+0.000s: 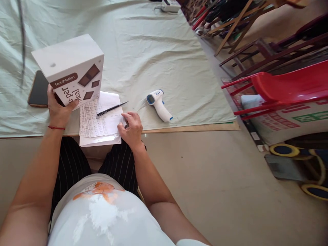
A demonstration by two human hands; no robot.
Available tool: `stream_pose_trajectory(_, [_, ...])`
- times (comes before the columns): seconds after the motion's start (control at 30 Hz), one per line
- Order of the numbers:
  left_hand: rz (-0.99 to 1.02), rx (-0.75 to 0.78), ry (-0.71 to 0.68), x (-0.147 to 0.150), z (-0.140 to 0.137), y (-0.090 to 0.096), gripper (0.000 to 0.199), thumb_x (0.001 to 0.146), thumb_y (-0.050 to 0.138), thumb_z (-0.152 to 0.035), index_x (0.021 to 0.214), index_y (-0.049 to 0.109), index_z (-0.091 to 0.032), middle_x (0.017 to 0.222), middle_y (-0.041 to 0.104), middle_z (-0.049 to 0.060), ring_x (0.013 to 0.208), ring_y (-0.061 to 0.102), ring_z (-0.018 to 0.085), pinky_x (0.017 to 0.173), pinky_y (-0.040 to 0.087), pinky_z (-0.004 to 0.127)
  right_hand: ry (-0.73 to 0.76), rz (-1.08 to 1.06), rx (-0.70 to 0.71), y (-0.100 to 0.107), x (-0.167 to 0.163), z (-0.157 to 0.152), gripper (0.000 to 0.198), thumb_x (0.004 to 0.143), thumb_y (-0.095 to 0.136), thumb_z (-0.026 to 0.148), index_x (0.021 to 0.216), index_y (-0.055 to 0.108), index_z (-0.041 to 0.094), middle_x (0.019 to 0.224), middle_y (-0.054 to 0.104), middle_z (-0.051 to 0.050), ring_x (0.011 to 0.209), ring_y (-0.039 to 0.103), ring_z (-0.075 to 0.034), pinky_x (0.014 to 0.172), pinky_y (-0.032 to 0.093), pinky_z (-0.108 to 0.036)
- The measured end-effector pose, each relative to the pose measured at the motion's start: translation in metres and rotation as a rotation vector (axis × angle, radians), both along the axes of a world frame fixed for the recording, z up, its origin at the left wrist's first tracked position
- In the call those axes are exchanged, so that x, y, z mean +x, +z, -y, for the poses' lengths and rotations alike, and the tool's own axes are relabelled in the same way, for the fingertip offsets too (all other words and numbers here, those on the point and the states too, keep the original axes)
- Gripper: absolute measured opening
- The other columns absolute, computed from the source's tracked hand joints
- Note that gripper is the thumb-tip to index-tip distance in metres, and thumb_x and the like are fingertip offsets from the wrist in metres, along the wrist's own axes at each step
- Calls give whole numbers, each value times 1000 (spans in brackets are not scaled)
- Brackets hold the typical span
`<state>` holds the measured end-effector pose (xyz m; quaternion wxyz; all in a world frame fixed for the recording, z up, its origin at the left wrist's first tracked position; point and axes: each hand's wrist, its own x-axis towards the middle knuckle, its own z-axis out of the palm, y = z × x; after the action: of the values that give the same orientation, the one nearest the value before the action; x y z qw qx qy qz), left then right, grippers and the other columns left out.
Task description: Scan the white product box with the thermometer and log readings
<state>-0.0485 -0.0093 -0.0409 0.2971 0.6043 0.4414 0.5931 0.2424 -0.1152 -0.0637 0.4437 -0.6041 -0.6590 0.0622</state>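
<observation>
At upper left, the NutriMotion box (74, 82) is being gripped low by the left hand (58, 111), up-left of the right hand (132, 128), whose hold is unclear.

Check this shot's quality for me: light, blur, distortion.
Head view: soft light, only gentle shading in the folds of the tablecloth; head view, upper left: a dark strand is blurred; head view, right edge: the red chair seems stretched; head view: "NutriMotion" reads clearly on the box, writing on the papers doesn't.
</observation>
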Motion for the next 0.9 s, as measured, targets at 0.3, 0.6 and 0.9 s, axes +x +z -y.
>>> stream_pose_trajectory(0.3, [91,79,54,16,32,17,64,71,88,-70,106,64,-22,104,73,4,104,72,27,96,60,44,16,-26,-5,0,2,0,32,78,56,16,104,72,23,106,68,-11,101,66,-27,92,58,-46])
stream_pose_trajectory(0.6, [31,-67,-216,18,40,19,66,77,85,-64,121,62,-21,116,75,9,105,72,30,90,61,48,6,-150,-10,11,18,0,25,85,55,23,103,72,23,108,68,-10,93,65,-23,89,58,-44])
stream_pose_trajectory(0.9, [-9,-53,-235,20,42,18,62,83,79,-65,127,62,-25,121,71,9,109,69,30,97,58,48,-521,229,-497,24,126,-47,65,77,68,35,137,58,12,128,62,-26,121,57,-42,102,47,-63])
